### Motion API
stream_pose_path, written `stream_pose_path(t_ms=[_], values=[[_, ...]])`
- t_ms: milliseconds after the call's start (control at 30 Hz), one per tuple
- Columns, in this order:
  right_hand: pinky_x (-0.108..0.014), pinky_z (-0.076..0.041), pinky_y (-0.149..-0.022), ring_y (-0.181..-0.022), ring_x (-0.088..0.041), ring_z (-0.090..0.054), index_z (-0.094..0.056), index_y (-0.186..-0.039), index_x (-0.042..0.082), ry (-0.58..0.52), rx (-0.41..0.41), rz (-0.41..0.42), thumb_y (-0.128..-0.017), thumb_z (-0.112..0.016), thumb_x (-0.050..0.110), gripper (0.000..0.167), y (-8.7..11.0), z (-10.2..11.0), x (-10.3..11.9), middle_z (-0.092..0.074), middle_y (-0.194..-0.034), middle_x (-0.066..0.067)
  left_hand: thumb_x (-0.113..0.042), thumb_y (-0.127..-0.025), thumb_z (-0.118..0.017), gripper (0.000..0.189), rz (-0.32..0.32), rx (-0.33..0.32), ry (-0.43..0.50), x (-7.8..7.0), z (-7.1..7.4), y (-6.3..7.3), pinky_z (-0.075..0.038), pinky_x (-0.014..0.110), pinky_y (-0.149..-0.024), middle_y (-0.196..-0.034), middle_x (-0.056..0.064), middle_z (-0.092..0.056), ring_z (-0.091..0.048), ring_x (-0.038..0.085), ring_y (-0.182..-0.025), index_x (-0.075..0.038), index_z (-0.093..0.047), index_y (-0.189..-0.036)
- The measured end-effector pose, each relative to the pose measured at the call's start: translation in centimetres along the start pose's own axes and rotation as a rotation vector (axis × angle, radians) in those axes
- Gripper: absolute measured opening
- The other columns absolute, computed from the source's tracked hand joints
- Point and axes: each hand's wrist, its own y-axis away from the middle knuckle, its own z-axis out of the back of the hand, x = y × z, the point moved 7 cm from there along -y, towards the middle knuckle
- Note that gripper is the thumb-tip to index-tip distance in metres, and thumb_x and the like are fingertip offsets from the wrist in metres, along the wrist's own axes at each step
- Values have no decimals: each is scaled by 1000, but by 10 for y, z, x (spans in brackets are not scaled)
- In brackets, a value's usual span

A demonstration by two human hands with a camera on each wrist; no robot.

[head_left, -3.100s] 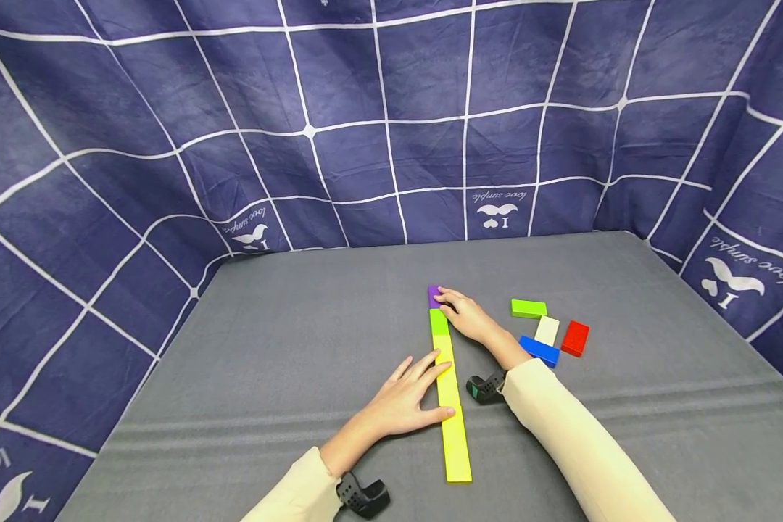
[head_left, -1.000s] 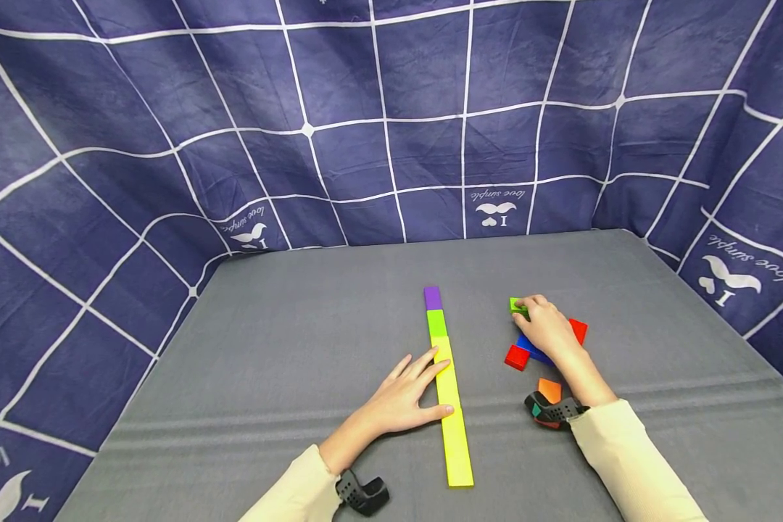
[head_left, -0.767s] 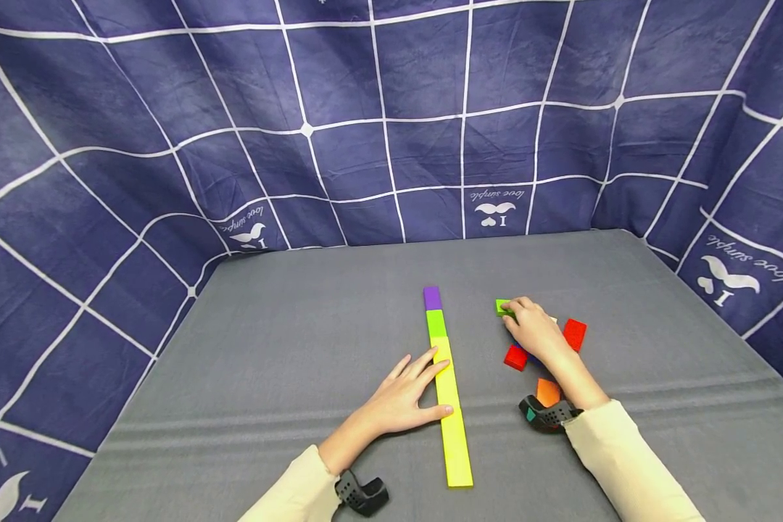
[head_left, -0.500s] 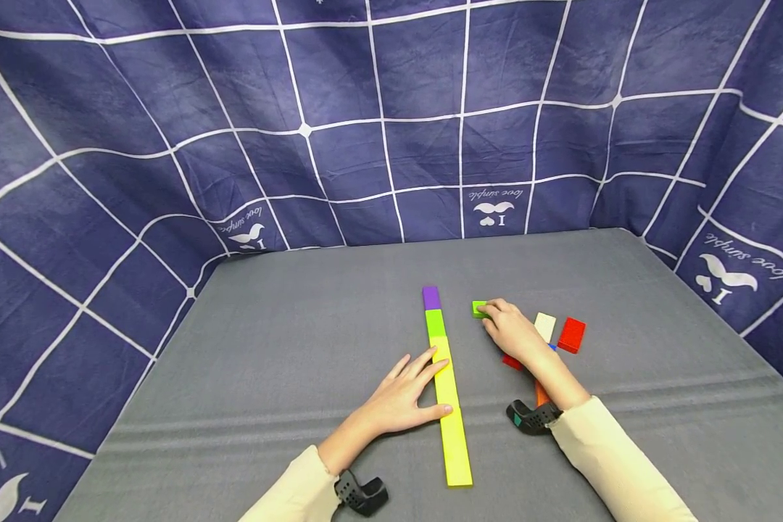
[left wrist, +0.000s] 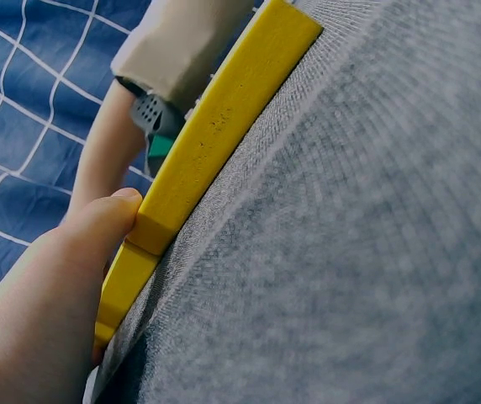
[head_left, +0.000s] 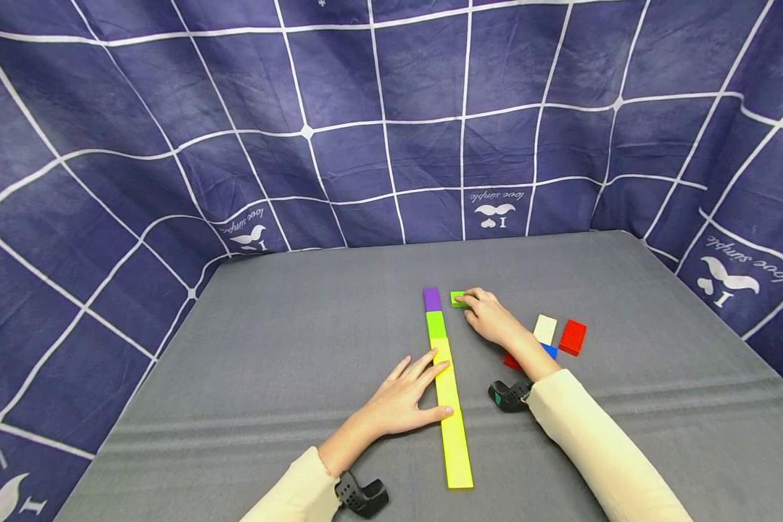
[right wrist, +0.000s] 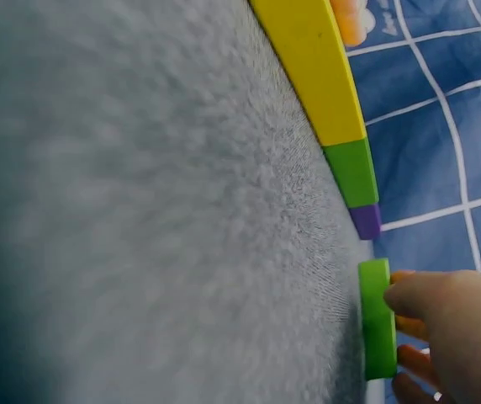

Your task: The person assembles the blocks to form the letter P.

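Observation:
A straight row of blocks runs away from the body: two yellow blocks (head_left: 457,457), a green block (head_left: 436,325), then a purple block (head_left: 433,299) at the far end. My left hand (head_left: 394,404) rests at the row's left side, fingers spread, with the fingertips and thumb on the yellow blocks; the left wrist view shows the thumb at their seam. To the right of the purple block, my right hand (head_left: 491,319) pinches a second green block (head_left: 457,299) between thumb and fingers. In the right wrist view this green block (right wrist: 378,320) stands apart from the row's end.
On the right lie a cream block (head_left: 544,329), a red block (head_left: 573,337) and a blue block (head_left: 549,351). Another red block (head_left: 512,361) is partly hidden by the right forearm. A blue gridded cloth (head_left: 391,145) hangs behind the grey table (head_left: 287,326).
My right hand has left the purple block, taken the green block from the loose pile on the right and slid it left toward the row's far end. My left hand has stayed in place.

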Motion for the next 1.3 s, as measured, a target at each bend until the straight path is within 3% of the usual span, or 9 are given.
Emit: stream_pose_path(t_ms=[233,500,767,1067,1300], values=[[-52,-36,-100,-119,-40,-42,-54,-125,3,-18,27,15,-90,-47,7,36,-14,-7,3,-48,-125,-20,-59,-83,-47,67,11,10,1,1,0,-1,-16,40,-115,-151,-2,-21,-27,10,-137,-27,-31,-141],[-52,-36,-100,-118,-41,-44,-54,-123,1,-18,-1,64,-88,-48,3,35,-17,-9,5,-49,-125,-22,-59,-83,-47,67,14,15,1,0,0,-2,-15,40,-115,-151,-2,-21,-27,10,-137,-27,-31,-141],[-57,-30,-103,-124,-34,-44,-50,-129,11,153,52,3,-90,-47,9,39,-15,-10,8,-48,-133,-14,-58,-83,-47,67,10,8,-2,-1,1,-3,-15,40,-115,-151,-2,-22,-28,10,-136,-27,-31,-141],[-59,-21,-107,-127,-34,-40,-51,-128,10,135,52,-42,-91,-50,15,37,6,16,9,-43,-138,-15,-59,-84,-47,67,16,14,2,-2,-3,1,-17,42,-115,-151,-2,-21,-27,10,-137,-27,-31,-141],[-60,-24,-104,-122,-38,-43,-52,-128,8,130,24,-80,-91,-52,19,38,35,47,3,-45,-135,-18,-58,-84,-47,67,14,10,-5,-3,0,0,-17,42,-115,-151,-2,-22,-28,10,-137,-27,-31,-141]])
